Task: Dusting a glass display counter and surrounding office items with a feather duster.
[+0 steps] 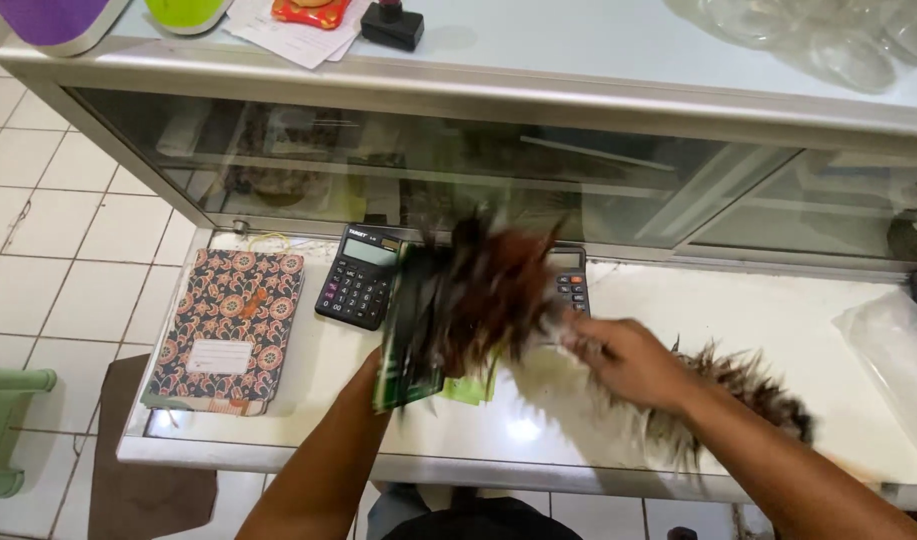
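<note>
Two hands busy dusting: left hand [378, 375] gripping thin green book [406, 335] upright over white shelf [758, 320], right hand [623, 360] closed on blurred brown feather duster [493, 290] brushing it; next, probably, turning the book over.

both bare forearms coming up from the bottom edge, left hand [378, 375] mostly hidden, fingers seemingly clamped shut, right hand [623, 360] further out, knuckles up, fingers curled closed, kinda motion-blurred
</note>
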